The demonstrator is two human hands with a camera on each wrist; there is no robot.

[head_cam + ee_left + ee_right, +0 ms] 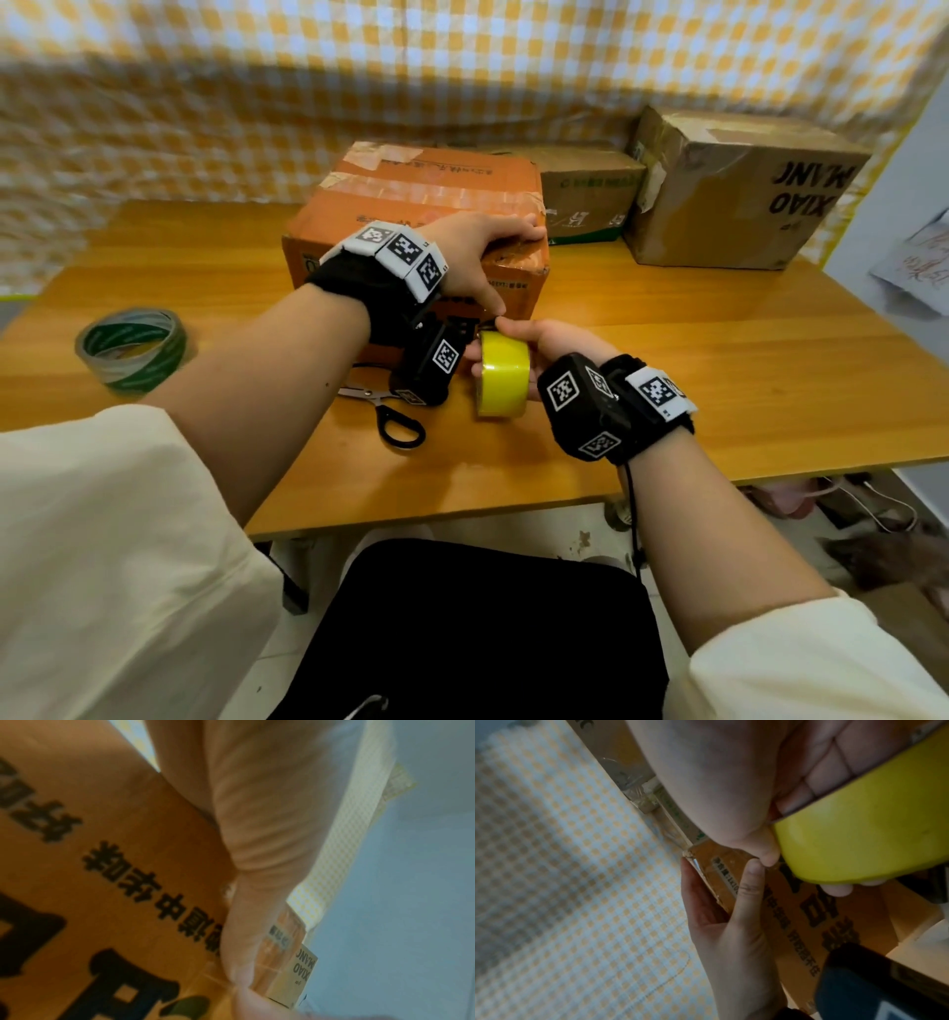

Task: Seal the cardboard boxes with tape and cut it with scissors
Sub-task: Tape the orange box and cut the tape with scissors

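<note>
An orange cardboard box (411, 221) stands mid-table, its top seam covered in clear tape. My left hand (488, 257) lies over the box's front right top edge, fingers flat on top. Its thumb (752, 882) presses straight down on the printed front face (115, 841). My right hand (544, 344) grips a yellow tape roll (503, 372) just in front of the box, fingers through the core (821, 770). The right thumb tip touches the left thumb tip. Black-handled scissors (390, 411) lie on the table under my left wrist, partly hidden.
A green-and-white tape roll (131, 349) lies at the table's left. Two brown boxes (585, 195) (744, 190) stand at the back right against a checked cloth. The wooden table (667, 334) ends close to my lap, and its right edge is near the large box.
</note>
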